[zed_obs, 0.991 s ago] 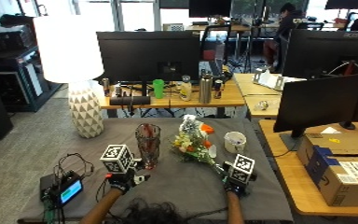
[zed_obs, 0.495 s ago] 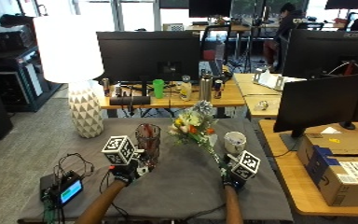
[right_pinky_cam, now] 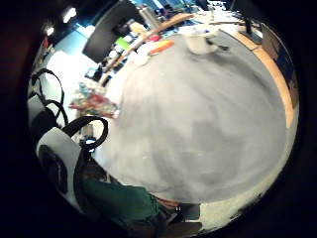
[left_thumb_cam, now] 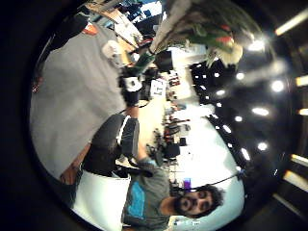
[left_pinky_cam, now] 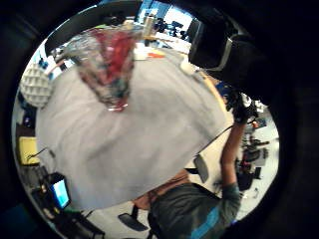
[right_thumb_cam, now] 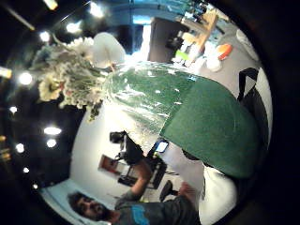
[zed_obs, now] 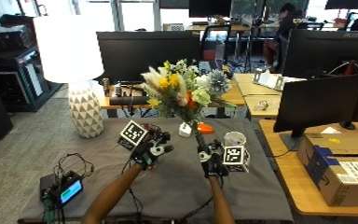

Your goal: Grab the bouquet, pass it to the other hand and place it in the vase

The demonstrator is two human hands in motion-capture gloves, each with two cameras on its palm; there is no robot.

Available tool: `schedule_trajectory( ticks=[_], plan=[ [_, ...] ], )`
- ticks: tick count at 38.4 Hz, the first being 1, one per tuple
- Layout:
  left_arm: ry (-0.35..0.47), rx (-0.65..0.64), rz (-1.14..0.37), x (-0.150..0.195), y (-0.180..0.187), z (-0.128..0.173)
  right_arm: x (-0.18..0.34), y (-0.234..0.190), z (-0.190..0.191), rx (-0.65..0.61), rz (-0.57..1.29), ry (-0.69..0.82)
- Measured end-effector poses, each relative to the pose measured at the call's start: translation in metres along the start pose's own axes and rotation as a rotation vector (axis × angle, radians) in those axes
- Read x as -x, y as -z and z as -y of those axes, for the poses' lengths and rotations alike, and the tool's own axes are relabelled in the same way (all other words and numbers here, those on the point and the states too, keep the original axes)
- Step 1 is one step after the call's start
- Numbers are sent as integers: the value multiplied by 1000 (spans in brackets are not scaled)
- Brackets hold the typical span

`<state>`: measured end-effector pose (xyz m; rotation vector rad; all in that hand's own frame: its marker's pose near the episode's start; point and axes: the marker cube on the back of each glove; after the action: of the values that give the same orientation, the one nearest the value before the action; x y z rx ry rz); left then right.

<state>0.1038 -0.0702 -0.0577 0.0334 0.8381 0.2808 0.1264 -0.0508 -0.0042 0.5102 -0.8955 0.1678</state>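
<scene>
- Bouquet [zed_obs: 179, 91]: mixed flowers, yellow, white and orange with greenery. It stands upright in the air above the grey tablecloth [zed_obs: 167, 186], with the stems pointing down into the right hand. One second ago it sat low by the table; half a second ago it was rising at a tilt. The pick-up therefore looks complete.
- Right hand [zed_obs: 209, 161]: fingers curled round the wrapped stem. Its thumb-side palm view shows the green wrap [right_thumb_cam: 211, 122] and clear film close against the palm.
- Left hand [zed_obs: 149, 150]: it has lifted off the table and now hovers just beside the stems without touching them. The fingers are loosely curled and hold nothing. It seems placed to receive the hand-over, which has not yet begun.
- Vase [left_pinky_cam: 107, 64]: glass, standing on the cloth and empty of flowers. In the outside view it is hidden behind the left hand.
- White mug [zed_obs: 235, 138]: on the cloth near the right hand.
- Orange object [zed_obs: 205, 129]: lies beyond the stems.
- Table lamp [zed_obs: 73, 60]: at the far left corner.
- Small screened device [zed_obs: 64, 189]: at the near left edge.
</scene>
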Motion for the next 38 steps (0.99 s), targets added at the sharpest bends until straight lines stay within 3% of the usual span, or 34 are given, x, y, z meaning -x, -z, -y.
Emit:
schedule_trajectory(
  ticks=[11,25,31,35,38],
  plan=[
    [-71,-27,-300,-49,-3,41,51,-47,-17,86,286,101],
    [-77,14,-588,-53,-20,67,74,-113,-31,259,483,74],
    [-25,-34,-607,-54,-14,69,73,-131,-29,266,496,104],
    [-43,-34,-572,-51,-13,69,73,-137,-24,239,485,254],
    [-50,-55,-549,-43,-12,71,74,-139,-31,279,482,131]
  ],
)
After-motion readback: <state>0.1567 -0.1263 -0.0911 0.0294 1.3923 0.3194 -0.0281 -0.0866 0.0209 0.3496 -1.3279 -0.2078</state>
